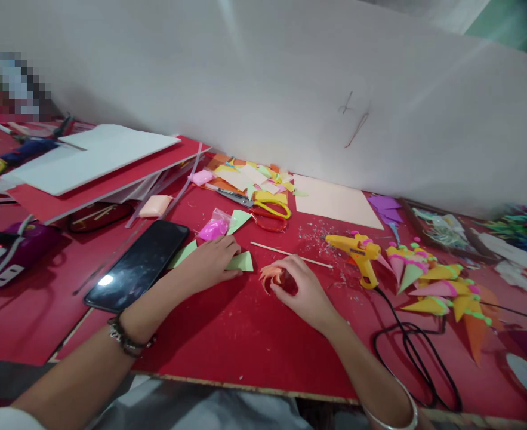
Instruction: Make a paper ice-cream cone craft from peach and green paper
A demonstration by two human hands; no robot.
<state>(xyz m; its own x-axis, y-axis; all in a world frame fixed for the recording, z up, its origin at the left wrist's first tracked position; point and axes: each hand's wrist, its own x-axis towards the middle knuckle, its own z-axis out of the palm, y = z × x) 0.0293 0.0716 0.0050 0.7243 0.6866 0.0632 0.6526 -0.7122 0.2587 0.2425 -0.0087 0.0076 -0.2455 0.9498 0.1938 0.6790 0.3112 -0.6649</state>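
Near the middle of the red table, my right hand (305,292) has its thumb and fingers closed round a small orange curled-paper piece (270,278) with petal-like strips. My left hand (209,263) lies palm down to the left, its fingers bent over a light green paper piece (244,261) that shows between thumb and forefinger. More green paper (239,221) lies just beyond it, beside a small bag of bright pink clay-like material (215,227). A thin wooden stick (290,254) rests beyond the orange piece.
A black phone (138,263) lies by my left forearm. To the right are a yellow glue gun (357,254) with a looped black cord (406,340) and several decorated paper cones (437,286). Scissors (270,208), paper scraps (245,176) and a cream sheet (335,200) lie toward the wall.
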